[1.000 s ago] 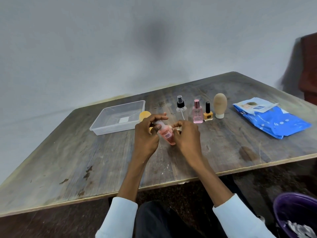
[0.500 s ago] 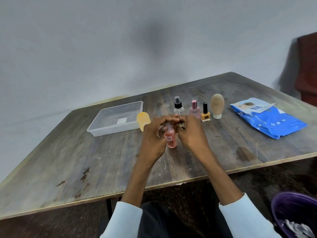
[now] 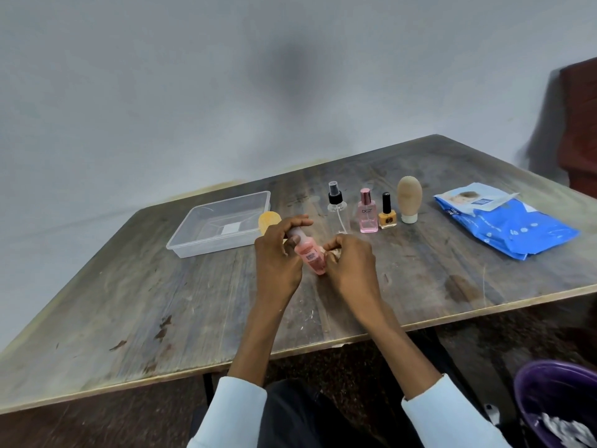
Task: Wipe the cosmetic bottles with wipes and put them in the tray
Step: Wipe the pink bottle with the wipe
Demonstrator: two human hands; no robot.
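A small pink bottle point(image 3: 311, 257) is tilted above the table's middle, cap toward the upper left. My left hand point(image 3: 279, 257) grips its cap end. My right hand point(image 3: 350, 263) pinches a small crumpled wipe point(image 3: 334, 252) against the bottle's lower side. The clear plastic tray point(image 3: 193, 245) lies to the left, with nothing in it but a label. Behind my hands stand a clear spray bottle point(image 3: 337, 211), a pink perfume bottle point(image 3: 368, 216), a yellow nail polish point(image 3: 387, 218) and a beige tube point(image 3: 409, 198). An orange item point(image 3: 268, 219) sits beside the tray, partly hidden.
A blue pack of wipes point(image 3: 507, 227) lies at the table's right. A purple bin point(image 3: 549, 402) with used wipes stands on the floor at the lower right. The wooden table's front edge point(image 3: 129, 381) runs across below my hands. A dark chair point(image 3: 580, 124) stands at the far right.
The pink bottle has tilted from upright to slanted, cap to the upper left. My right hand has dropped from the bottle's top to its lower side with the wipe.
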